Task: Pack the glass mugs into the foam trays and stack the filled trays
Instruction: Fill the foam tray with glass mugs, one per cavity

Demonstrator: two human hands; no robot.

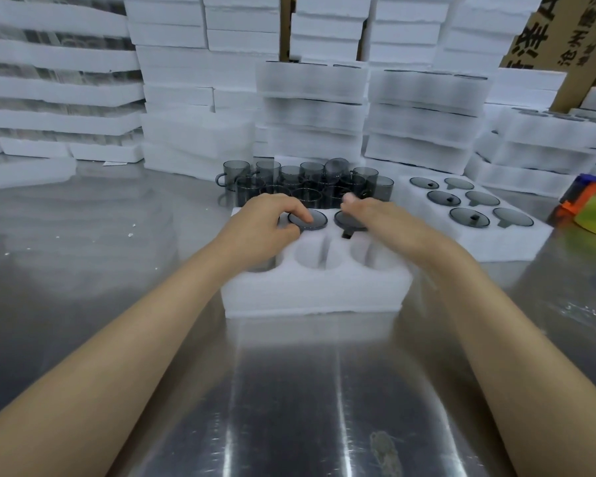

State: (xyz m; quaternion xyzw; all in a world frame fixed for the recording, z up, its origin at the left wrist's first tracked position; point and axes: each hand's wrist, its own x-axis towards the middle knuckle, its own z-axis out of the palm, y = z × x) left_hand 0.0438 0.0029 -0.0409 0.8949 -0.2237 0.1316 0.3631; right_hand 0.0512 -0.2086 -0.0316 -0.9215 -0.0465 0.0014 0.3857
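Observation:
A white foam tray [315, 287] sits on the steel table in front of me. In its back row two smoky grey glass mugs are sunk bottom up into their holes. My left hand [267, 222] curls its fingers round the left mug [312, 220]. My right hand [372, 211] lies over the right mug [346, 222], fingers bent on its rim, handle pointing toward me. The tray's front holes [315, 256] hold nothing. Behind the tray stands a cluster of several loose grey mugs [307, 184].
To the right lies a filled foam tray [475, 232] holding several mugs. Stacks of foam trays [424, 115] wall off the back and sides. A cardboard box [561, 32] stands at the back right. A bright orange and green object [592, 211] lies at the right edge.

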